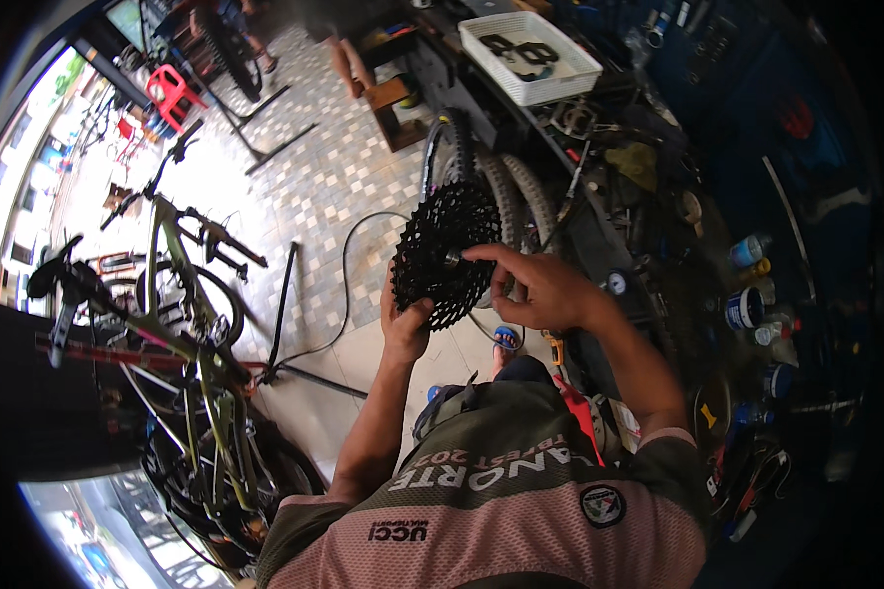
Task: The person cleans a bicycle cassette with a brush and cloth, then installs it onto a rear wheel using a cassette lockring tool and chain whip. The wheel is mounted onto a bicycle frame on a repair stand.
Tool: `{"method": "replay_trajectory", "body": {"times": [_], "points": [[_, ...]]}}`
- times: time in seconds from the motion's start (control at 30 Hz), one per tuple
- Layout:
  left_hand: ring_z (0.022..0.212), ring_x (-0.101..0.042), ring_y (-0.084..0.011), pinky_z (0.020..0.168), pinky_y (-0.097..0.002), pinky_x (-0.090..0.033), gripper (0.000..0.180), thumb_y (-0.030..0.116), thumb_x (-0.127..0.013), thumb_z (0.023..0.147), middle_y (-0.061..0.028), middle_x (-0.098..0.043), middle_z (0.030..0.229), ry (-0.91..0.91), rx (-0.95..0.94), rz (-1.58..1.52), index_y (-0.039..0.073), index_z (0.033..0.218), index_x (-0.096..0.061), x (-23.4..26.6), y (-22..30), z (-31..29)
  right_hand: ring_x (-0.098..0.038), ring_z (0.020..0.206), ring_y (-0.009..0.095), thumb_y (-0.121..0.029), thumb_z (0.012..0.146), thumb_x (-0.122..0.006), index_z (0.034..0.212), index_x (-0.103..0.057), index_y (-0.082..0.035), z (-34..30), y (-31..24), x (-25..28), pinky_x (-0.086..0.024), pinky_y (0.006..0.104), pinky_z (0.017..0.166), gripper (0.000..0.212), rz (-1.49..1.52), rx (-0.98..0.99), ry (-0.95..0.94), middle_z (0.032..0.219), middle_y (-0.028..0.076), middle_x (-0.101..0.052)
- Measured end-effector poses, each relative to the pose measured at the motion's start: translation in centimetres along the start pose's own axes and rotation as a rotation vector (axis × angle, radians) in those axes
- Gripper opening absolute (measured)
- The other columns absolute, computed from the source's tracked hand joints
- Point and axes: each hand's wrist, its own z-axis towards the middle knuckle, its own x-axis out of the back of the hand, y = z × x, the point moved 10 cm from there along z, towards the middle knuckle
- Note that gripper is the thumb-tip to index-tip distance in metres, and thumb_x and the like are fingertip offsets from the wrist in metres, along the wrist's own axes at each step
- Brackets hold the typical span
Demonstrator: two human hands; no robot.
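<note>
A large black bicycle cassette (pixel 432 221) is held up in front of my body, its toothed face turned toward me. My left hand (pixel 406 329) grips its lower left edge, thumb on the near side and the other fingers mostly hidden behind it. From the right, my right hand (pixel 540 288) reaches in with the index finger stretched to the hub hole (pixel 454 255) at the cassette's middle. Its other fingers are curled, and I cannot make out whether anything small is between them.
Bicycle wheels (pixel 530 196) lean by the cluttered workbench (pixel 599 211), which bears a white plastic basket (pixel 530 61). A green bicycle frame (pixel 182 344) stands at left beside a dark metal stand (pixel 283 304). A black cable (pixel 347 265) crosses the tiled floor. Other people's legs (pixel 349 67) show beyond.
</note>
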Motion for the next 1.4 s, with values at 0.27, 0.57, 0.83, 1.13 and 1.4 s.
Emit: {"method": "replay_trajectory", "body": {"times": [0.27, 0.57, 0.83, 1.13, 1.4], "points": [[0.124, -0.058, -0.022, 0.109, -0.0363, -0.045, 0.077, 0.011, -0.063, 0.074, -0.011, -0.06, 0.134, 0.055, -0.111, -0.04, -0.001, 0.147, -0.043, 9.5, 5.6, -10.9, -0.072, 0.072, 0.038, -0.019, 0.08, -0.07, 0.149, -0.042, -0.015, 3.2, -6.5, -15.0, -0.055, 0.0506, 0.067, 0.075, -0.38, 0.124, -0.071, 0.083, 0.014, -0.073], [0.124, -0.059, -0.024, 0.109, -0.037, -0.046, 0.077, 0.009, -0.06, 0.073, -0.0134, -0.06, 0.134, 0.148, -0.162, -0.042, -0.002, 0.147, -0.041, 15.2, 5.7, -18.4, -0.072, 0.075, 0.04, -0.019, 0.083, -0.068, 0.142, -0.042, -0.016, 2.0, -8.2, -22.7, -0.055, 0.053, 0.07, 0.064, -0.356, 0.147, -0.146, 0.078, 0.016, -0.071], [0.119, -0.059, -0.0208, 0.106, -0.0351, -0.046, 0.08, 0.01, -0.059, 0.069, -0.0117, -0.06, 0.13, 0.204, -0.216, 0.021, -0.003, 0.147, -0.042, 16.5, 7.8, -22.8, -0.073, 0.074, 0.038, -0.02, 0.084, -0.068, 0.151, -0.043, -0.016, 0.3, -12.1, -26.2, -0.057, 0.0526, 0.066, 0.072, -0.62, 0.228, -0.095, 0.085, 0.014, -0.074], [0.116, -0.059, -0.0197, 0.104, -0.033, -0.047, 0.085, 0.01, -0.058, 0.069, -0.0122, -0.06, 0.13, 0.228, -0.297, 0.116, -0.004, 0.15, -0.037, 17.9, 9.6, -25.6, -0.072, 0.075, 0.039, -0.019, 0.082, -0.07, 0.151, -0.039, -0.012, 0.1, -12.6, -30.0, -0.056, 0.0518, 0.069, 0.076, -0.429, 0.155, -0.223, 0.087, 0.02, -0.072], [0.118, -0.059, -0.0219, 0.105, -0.0353, -0.048, 0.083, 0.009, -0.056, 0.069, -0.0131, -0.058, 0.13, 0.28, -0.344, 0.192, -0.003, 0.149, -0.037, 18.6, 9.0, -25.9, -0.053, 0.05, 0.013, -0.01, 0.092, -0.067, 0.147, -0.032, -0.011, 0.0, -9.7, -32.6, -0.04, 0.0302, 0.045, 0.065, 0.649, -0.017, -0.366, 0.078, 0.008, -0.067]]}}
